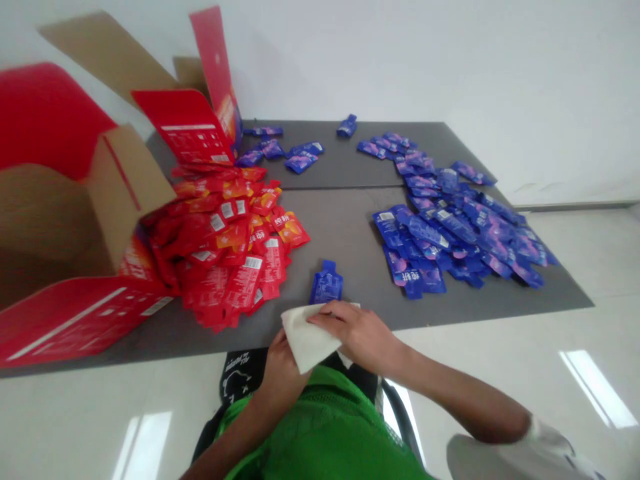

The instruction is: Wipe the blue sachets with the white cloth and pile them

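A folded cream-white cloth (311,339) is held between my hands over the table's front edge. My left hand (281,368) grips it from below at the left, with most of the fingers hidden beneath. From the right, my right hand (364,337) presses its fingers and thumb together on the top of the cloth. Just beyond lies a single blue spouted pouch (327,283), its lower end covered by the cloth. Whether either hand touches that pouch I cannot tell.
Red pouches (235,247) form a heap on the left, against open red cartons (75,293) with raised flaps. Blue pouches (465,227) are piled at the right. Several more blue pouches (303,159) lie scattered toward the back of the grey table (345,220), near a white wall.
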A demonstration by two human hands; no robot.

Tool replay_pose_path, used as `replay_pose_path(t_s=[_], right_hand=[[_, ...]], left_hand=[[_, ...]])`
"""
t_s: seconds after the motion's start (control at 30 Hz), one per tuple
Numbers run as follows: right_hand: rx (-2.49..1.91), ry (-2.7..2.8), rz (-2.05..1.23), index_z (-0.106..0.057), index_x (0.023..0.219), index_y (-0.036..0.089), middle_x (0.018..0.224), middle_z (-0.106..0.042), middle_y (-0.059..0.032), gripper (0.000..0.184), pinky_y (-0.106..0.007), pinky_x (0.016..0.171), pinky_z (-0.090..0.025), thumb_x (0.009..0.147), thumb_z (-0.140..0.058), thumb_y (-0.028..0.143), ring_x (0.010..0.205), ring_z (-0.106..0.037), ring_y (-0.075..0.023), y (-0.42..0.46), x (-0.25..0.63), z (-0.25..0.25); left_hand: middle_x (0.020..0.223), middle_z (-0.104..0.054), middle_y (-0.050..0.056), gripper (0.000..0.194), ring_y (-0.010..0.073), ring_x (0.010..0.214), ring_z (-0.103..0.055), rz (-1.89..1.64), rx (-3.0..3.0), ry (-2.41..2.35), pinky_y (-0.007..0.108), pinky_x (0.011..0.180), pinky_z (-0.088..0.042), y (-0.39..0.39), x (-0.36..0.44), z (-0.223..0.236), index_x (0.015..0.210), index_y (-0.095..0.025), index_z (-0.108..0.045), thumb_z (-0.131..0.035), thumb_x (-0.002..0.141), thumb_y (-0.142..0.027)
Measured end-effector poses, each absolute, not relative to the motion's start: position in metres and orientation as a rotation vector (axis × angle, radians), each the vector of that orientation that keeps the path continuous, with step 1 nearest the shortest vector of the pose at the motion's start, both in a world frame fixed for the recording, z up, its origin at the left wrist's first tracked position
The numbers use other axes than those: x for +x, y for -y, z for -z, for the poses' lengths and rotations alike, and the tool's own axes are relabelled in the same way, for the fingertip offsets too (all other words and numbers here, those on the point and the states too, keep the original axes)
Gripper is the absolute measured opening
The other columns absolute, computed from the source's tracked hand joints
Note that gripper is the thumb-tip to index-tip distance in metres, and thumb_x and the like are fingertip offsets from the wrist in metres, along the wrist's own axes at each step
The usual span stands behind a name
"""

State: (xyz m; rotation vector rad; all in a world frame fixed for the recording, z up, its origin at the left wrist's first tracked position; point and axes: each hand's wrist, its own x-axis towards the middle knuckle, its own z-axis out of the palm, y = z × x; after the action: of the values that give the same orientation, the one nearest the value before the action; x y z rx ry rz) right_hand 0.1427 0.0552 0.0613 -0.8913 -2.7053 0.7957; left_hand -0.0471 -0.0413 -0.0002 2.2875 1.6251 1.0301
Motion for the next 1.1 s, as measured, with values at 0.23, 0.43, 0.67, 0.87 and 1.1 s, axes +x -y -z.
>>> replay_pose_path(t_s=[0.23, 0.43, 0.67, 0.87, 1.1], right_hand=[[-1.254, 2.626, -0.661, -0.060, 0.143, 0.025, 0.133, -0.064, -0.0092, 0.052, -0.031, 0.093, -0.057, 0.095, -0.055, 0.008, 0.112, -0.067, -0.0228, -0.125, 0.128, -0.050], [-1.117, 2.252, -0.652, -0.057, 0.145, 0.022, 0.130, -0.063, -0.0109, 0.057, -0.034, 0.101, -0.053, 0.092, -0.051, 0.005, 0.119, -0.063, -0.0245, -0.127, 0.150, -0.068], [-0.983, 1.871, -0.810, -0.062, 0.140, 0.025, 0.118, -0.067, -0.0116, 0.045, -0.039, 0.091, -0.057, 0.097, -0.052, 0.016, 0.106, -0.066, -0.0263, -0.049, 0.185, -0.045], [-0.895, 1.781, -1.040, -0.069, 0.130, 0.024, 0.112, -0.068, -0.0109, 0.033, -0.035, 0.087, -0.057, 0.100, -0.054, 0.022, 0.102, -0.067, -0.0240, -0.037, 0.199, -0.022], [-0.719, 1.832, -1.324, -0.077, 0.116, 0.020, 0.104, -0.070, -0.0110, 0.028, -0.031, 0.084, -0.056, 0.101, -0.061, 0.038, 0.095, -0.069, -0.0212, -0.044, 0.213, -0.031]], left_hand=[[0.121, -0.078, 0.001, 0.022, 0.0201, 0.113, -0.074, -0.951, 2.282, -1.485, 0.037, 0.092, -0.049, 0.038, -0.046, -0.011, 0.109, -0.024, -0.073, -0.053, 0.105, -0.016], [0.118, -0.079, 0.001, 0.017, 0.0204, 0.108, -0.075, -0.928, 2.254, -1.515, 0.038, 0.094, -0.047, 0.035, -0.048, -0.026, 0.115, -0.025, -0.071, -0.058, 0.105, -0.026], [0.125, -0.067, 0.017, 0.050, 0.0325, 0.114, -0.063, -0.819, 2.219, -1.988, 0.047, 0.096, -0.050, 0.006, -0.039, -0.031, 0.144, -0.017, -0.055, -0.054, 0.103, -0.046], [0.119, -0.065, 0.017, 0.053, 0.0336, 0.106, -0.066, -0.571, 2.239, -1.995, 0.049, 0.091, -0.057, -0.018, -0.038, -0.016, 0.143, -0.014, -0.055, -0.060, 0.097, -0.040], [0.108, -0.077, 0.010, 0.047, 0.0260, 0.092, -0.077, -0.674, 1.960, -1.723, 0.034, 0.076, -0.061, -0.040, -0.050, -0.013, 0.133, -0.020, -0.059, -0.068, 0.088, -0.027]])
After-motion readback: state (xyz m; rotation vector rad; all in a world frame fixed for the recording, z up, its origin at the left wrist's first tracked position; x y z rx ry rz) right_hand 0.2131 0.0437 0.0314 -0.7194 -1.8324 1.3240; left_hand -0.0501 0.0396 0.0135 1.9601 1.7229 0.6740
